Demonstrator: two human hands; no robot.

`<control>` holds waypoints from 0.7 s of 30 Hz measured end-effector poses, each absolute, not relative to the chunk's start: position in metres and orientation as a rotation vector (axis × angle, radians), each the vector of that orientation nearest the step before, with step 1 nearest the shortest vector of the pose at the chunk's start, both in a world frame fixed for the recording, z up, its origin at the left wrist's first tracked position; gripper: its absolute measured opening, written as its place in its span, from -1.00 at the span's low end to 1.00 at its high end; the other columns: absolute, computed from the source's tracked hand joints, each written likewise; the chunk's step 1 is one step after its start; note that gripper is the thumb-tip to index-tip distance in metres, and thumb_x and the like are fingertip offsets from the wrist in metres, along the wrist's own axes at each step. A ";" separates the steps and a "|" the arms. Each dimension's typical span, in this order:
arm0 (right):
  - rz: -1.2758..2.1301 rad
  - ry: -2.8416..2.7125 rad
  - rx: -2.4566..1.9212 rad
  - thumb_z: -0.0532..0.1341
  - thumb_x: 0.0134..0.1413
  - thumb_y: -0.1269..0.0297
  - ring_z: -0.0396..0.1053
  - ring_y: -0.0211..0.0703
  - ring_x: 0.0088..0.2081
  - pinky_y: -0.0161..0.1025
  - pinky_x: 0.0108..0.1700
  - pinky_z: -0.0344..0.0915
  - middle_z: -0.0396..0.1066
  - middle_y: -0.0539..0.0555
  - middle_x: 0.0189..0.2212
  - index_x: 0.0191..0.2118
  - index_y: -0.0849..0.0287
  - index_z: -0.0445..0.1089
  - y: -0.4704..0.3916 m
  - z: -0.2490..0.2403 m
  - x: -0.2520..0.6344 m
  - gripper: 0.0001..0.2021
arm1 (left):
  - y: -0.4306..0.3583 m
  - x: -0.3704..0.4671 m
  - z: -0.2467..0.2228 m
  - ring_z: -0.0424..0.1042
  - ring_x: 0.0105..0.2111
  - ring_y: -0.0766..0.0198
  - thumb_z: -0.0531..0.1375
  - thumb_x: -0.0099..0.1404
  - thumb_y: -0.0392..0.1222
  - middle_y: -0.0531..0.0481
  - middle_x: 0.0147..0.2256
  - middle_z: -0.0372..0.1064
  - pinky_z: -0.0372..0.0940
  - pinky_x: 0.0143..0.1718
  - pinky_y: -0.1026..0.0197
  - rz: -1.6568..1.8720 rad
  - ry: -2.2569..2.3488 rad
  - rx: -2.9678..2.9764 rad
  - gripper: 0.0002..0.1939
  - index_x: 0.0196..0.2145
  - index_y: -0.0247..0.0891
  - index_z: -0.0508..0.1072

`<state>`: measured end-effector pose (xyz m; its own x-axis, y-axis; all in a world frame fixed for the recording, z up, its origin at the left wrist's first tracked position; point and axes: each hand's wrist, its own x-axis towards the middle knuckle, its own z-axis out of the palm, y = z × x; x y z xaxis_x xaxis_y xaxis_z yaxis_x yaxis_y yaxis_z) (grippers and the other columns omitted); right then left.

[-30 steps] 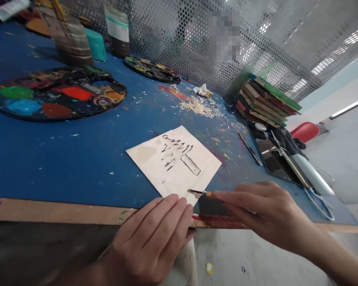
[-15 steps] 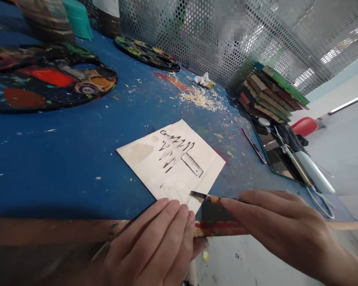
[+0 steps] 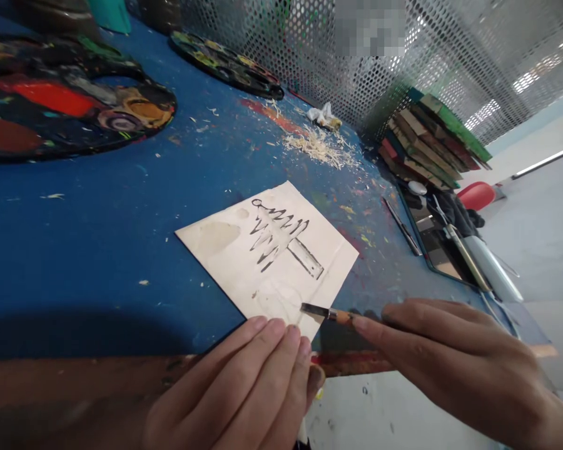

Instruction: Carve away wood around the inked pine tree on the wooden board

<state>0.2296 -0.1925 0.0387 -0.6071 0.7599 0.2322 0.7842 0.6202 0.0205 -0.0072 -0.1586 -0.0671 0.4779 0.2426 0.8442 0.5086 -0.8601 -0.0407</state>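
Note:
A pale square board (image 3: 225, 275) lies cornerwise at the near edge of the table. It carries a black-outlined tree-like drawing (image 3: 276, 237) and fainter lines close to my fingers. My left hand (image 3: 244, 381) presses its fingers together over the board's near corner, while the thumb shows below the table edge, clamping the board there. In my right hand (image 3: 455, 362) is a carving chisel (image 3: 326, 311) with a wooden handle, most of which the hand hides. The metal tip touches or hovers just over the board, right of my left fingertips; I cannot tell which.
Two paint-covered palettes (image 3: 75, 100) (image 3: 225, 65) sit at the left and back. Pale shavings (image 3: 321, 147) are heaped beside a crumpled tissue (image 3: 324, 116). Stacked blocks (image 3: 431, 140), a dark tablet (image 3: 443, 244) and a pen (image 3: 402, 227) lie on the right. A perforated metal screen (image 3: 300, 56) stands behind.
The view has shifted slightly. Both hands keep their hold, and the chisel tip stays at nearly the same spot on the board.

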 end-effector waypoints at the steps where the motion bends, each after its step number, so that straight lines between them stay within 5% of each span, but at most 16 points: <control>1: -0.168 -2.653 -1.285 0.10 0.26 0.39 0.41 -0.24 -0.46 -0.25 -0.53 0.31 0.48 0.02 -0.41 0.05 0.12 0.36 -0.194 0.039 0.231 -0.73 | -0.158 -0.007 -0.068 0.45 -0.05 0.32 0.32 0.19 -0.25 0.16 -0.16 0.54 0.42 0.10 0.24 -1.338 -0.647 -2.442 -0.79 -0.18 -0.18 0.51; 21: -0.322 -2.715 -1.407 0.03 0.31 0.29 0.45 -0.13 -0.35 -0.21 -0.49 0.32 0.48 0.12 -0.31 -0.05 0.11 0.40 -0.204 0.044 0.225 -0.76 | -0.159 -0.005 -0.078 0.41 0.00 0.29 0.32 0.17 -0.21 0.11 -0.11 0.51 0.32 0.18 0.25 -1.385 -0.637 -2.440 -0.77 -0.18 -0.22 0.52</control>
